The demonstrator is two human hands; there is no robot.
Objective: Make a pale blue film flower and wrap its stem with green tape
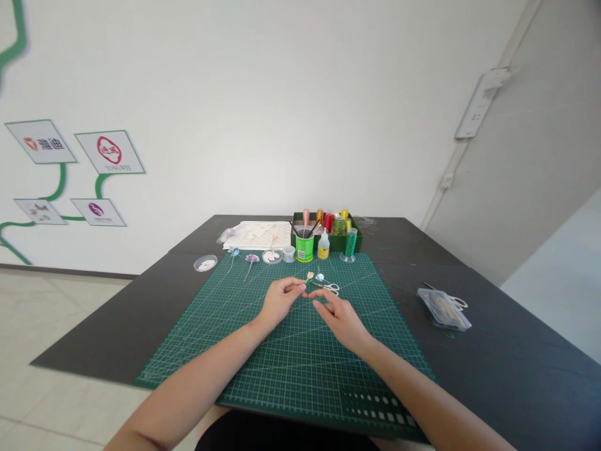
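The left hand (282,302) and right hand (342,319) are bare, as are both slender, smoothly tapering forearms (192,383). Plain black clothing (286,433) shows low between the arms, its upper edge gently curved.

Your left hand (278,299) pinches a small pale-pink flower (310,275), green at its base, above a gridded green mat (282,376) on a black desk (117,326). Your right hand (344,318), thumb and forefinger parted, is just beside it. Beyond stand a bright-green can (305,248), a squeeze bottle (323,245) and a box (335,244) of coloured spools (328,223).
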